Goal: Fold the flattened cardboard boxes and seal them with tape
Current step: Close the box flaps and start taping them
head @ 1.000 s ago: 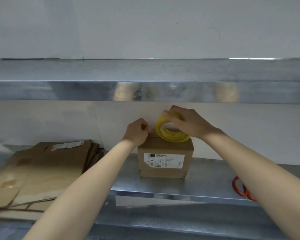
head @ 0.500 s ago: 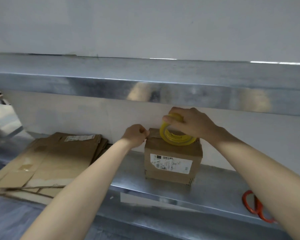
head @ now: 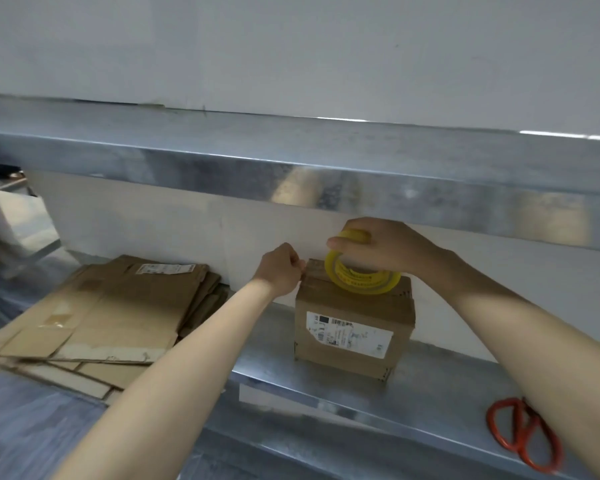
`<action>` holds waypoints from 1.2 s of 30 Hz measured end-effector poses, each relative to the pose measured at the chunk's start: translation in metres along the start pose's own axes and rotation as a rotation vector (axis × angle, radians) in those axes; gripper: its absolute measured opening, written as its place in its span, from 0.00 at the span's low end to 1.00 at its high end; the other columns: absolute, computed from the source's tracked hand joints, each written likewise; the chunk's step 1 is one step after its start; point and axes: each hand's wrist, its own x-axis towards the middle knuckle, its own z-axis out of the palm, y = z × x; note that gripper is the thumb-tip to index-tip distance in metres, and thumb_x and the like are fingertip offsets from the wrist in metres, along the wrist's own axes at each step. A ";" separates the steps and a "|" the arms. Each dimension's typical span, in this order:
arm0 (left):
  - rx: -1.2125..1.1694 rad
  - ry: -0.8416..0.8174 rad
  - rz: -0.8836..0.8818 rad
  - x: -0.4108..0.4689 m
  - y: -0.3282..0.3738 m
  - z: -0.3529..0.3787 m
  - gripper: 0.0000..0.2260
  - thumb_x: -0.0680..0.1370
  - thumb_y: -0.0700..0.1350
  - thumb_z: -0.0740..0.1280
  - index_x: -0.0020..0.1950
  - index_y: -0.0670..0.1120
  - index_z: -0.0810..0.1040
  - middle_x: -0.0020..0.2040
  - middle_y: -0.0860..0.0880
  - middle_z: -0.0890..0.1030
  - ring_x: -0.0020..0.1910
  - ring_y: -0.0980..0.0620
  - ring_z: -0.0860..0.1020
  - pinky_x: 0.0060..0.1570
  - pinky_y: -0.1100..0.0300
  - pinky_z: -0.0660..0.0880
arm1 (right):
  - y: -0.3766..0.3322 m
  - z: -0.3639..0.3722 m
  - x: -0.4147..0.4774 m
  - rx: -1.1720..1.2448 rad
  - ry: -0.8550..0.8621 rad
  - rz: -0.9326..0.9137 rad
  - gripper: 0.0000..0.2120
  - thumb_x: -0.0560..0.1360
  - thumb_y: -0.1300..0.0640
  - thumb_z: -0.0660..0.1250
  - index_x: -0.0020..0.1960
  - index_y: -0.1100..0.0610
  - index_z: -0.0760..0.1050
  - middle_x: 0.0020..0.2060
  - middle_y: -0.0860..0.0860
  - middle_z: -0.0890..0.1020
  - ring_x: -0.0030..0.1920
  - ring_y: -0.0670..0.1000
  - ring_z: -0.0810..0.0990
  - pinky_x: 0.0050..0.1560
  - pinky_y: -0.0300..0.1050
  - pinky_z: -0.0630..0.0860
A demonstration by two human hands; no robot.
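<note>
A folded brown cardboard box (head: 354,327) with a white label stands on the metal shelf (head: 430,393). A yellow tape roll (head: 361,278) rests tilted on the box's top. My right hand (head: 381,247) grips the roll from above, fingers through its core. My left hand (head: 281,271) is closed at the box's top left edge, pinching what looks like the tape's end against it. A stack of flattened cardboard boxes (head: 111,317) lies to the left on the shelf.
Orange-handled scissors (head: 523,434) lie at the right on the shelf's front part. A second metal shelf (head: 291,161) runs overhead, close above my hands. A white wall stands right behind the box.
The view has swung left and down a little, so the box sits further right in frame. Both hands stay on the box top; the right hand has lifted the roll's far side slightly.
</note>
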 end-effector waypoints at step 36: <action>0.074 0.145 0.107 -0.003 0.008 0.012 0.12 0.76 0.37 0.63 0.49 0.48 0.85 0.48 0.51 0.81 0.46 0.52 0.77 0.46 0.70 0.67 | -0.007 -0.001 0.004 0.082 -0.086 0.000 0.24 0.75 0.33 0.60 0.52 0.53 0.75 0.47 0.48 0.81 0.49 0.49 0.79 0.51 0.45 0.73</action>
